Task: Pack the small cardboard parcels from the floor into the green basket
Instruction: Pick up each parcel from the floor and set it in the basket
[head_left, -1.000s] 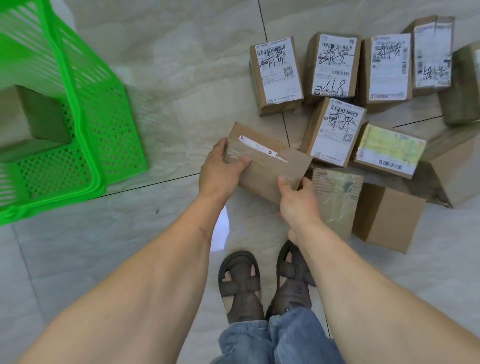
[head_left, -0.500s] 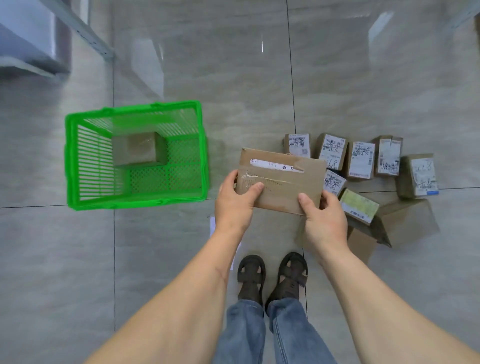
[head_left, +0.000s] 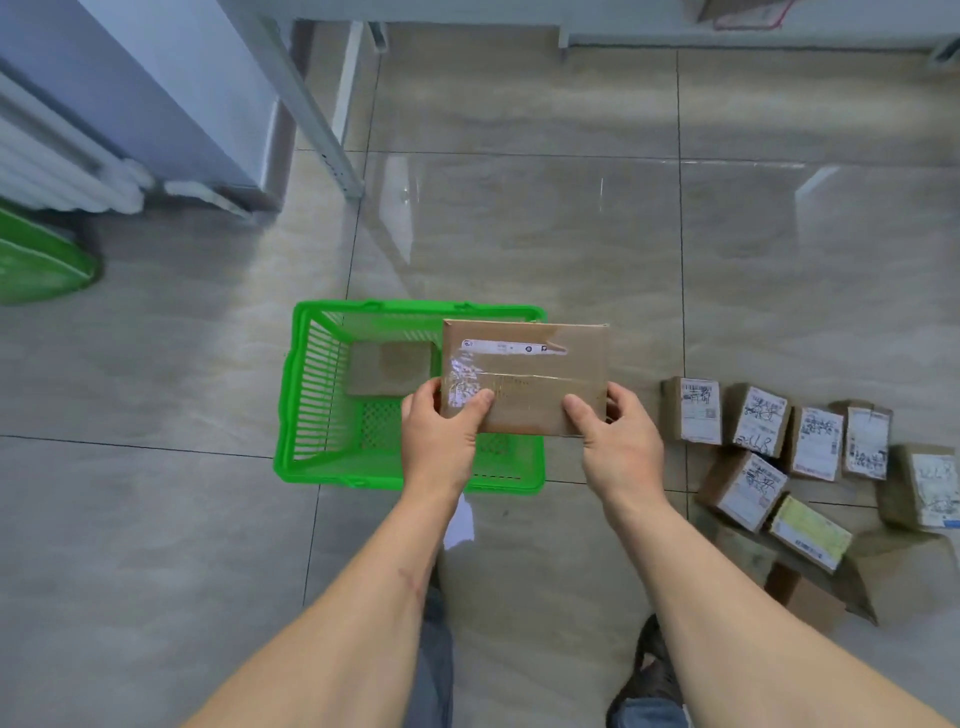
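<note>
I hold a flat brown cardboard parcel (head_left: 535, 374) with clear tape and a white strip across its top. My left hand (head_left: 441, 441) grips its lower left corner and my right hand (head_left: 618, 441) its lower right corner. The parcel hangs above the right half of the green basket (head_left: 306, 395), which stands on the floor. One brown parcel (head_left: 387, 371) lies inside the basket at the back. Several small labelled parcels (head_left: 753, 452) lie on the floor to the right.
A larger brown box (head_left: 810, 603) lies by the small parcels at the lower right. A metal shelf leg (head_left: 317, 130) and a white radiator (head_left: 57, 166) stand at the upper left. Another green object (head_left: 36, 265) shows at the left edge. My feet are below.
The parcel in both hands has moved left, from beside the basket to above its right half. The view has shifted, so the basket sits nearer the middle.
</note>
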